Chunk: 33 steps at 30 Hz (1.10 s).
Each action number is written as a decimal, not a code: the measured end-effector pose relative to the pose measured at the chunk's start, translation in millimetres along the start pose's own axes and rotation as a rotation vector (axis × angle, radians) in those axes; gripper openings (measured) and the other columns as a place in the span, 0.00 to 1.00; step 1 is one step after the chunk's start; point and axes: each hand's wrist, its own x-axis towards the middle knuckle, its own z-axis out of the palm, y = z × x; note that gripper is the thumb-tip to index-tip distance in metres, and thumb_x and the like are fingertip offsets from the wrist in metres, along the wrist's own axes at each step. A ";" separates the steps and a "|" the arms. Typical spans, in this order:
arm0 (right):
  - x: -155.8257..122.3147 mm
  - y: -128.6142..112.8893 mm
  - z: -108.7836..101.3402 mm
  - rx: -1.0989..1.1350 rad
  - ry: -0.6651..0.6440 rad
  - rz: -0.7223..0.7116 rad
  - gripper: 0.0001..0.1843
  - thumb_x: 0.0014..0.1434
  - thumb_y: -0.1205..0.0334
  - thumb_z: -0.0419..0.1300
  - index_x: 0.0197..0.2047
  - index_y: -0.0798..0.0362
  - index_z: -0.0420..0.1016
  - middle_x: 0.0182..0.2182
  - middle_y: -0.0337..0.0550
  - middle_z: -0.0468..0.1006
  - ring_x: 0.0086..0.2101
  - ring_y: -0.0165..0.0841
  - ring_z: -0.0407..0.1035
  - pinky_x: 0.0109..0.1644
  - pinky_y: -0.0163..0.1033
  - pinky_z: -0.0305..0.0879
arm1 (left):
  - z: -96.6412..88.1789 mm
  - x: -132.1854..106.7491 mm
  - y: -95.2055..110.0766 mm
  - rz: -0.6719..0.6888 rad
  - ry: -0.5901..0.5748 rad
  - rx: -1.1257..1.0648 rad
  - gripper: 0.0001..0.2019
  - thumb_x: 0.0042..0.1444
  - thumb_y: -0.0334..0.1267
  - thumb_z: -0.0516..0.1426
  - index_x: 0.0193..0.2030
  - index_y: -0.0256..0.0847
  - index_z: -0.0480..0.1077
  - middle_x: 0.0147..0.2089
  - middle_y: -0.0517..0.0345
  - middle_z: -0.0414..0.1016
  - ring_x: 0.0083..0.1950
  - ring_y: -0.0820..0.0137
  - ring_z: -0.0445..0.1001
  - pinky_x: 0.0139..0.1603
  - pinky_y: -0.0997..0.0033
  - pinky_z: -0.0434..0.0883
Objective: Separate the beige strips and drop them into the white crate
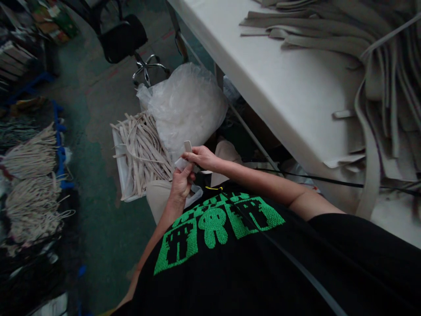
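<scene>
Both my hands meet in front of my chest, beside the table. My left hand (pixel 182 181) is closed around a small pale piece of fabric strip (pixel 181 164). My right hand (pixel 200 157) pinches the upper end of a beige strip (pixel 187 145) that sticks up between the fingers. Just beyond the hands sits a white tray (pixel 119 163) heaped with beige strips (pixel 143 151), and a large clear plastic bag (pixel 186 103) lies next to it.
A white table (pixel 279 83) runs along the right, with piles of grey-beige strips (pixel 378 66) on it. A black swivel chair (pixel 123 37) stands on the green floor behind. Bundles of pale cords (pixel 31 188) lie on blue racks at the left.
</scene>
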 end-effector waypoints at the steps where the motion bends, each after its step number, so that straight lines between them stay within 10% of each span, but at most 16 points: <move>1: -2.2 1.8 -2.7 0.084 0.028 0.006 0.17 0.69 0.55 0.57 0.40 0.61 0.78 0.31 0.44 0.79 0.31 0.30 0.72 0.36 0.34 0.68 | -1.7 0.8 1.2 -0.024 0.012 -0.025 0.20 0.35 0.36 0.77 0.33 0.38 0.75 0.24 0.68 0.73 0.17 0.82 0.63 0.17 0.82 0.59; 6: -11.3 -0.5 -27.4 0.335 0.146 0.038 0.23 0.74 0.48 0.49 0.39 0.58 0.74 0.33 0.47 0.82 0.28 0.28 0.74 0.33 0.32 0.70 | -11.9 3.9 12.3 -0.105 0.104 -0.185 0.14 0.46 0.35 0.74 0.34 0.37 0.74 0.29 0.64 0.75 0.22 0.83 0.68 0.18 0.86 0.58; 14: -44.9 0.1 -9.5 -0.252 -0.273 0.145 0.24 0.73 0.49 0.52 0.33 0.58 0.76 0.21 0.38 0.75 0.18 0.23 0.65 0.25 0.31 0.59 | -14.3 3.7 26.3 -0.096 0.126 -0.281 0.15 0.52 0.37 0.71 0.29 0.36 0.69 0.28 0.66 0.72 0.18 0.87 0.58 0.14 0.86 0.52; 33: -41.2 -10.1 5.3 -0.779 -0.180 0.096 0.22 0.74 0.52 0.50 0.39 0.55 0.80 0.32 0.44 0.82 0.30 0.30 0.71 0.32 0.34 0.54 | -11.2 5.4 14.9 -0.051 0.133 -0.198 0.18 0.45 0.42 0.75 0.30 0.37 0.71 0.22 0.69 0.67 0.19 0.83 0.63 0.18 0.84 0.57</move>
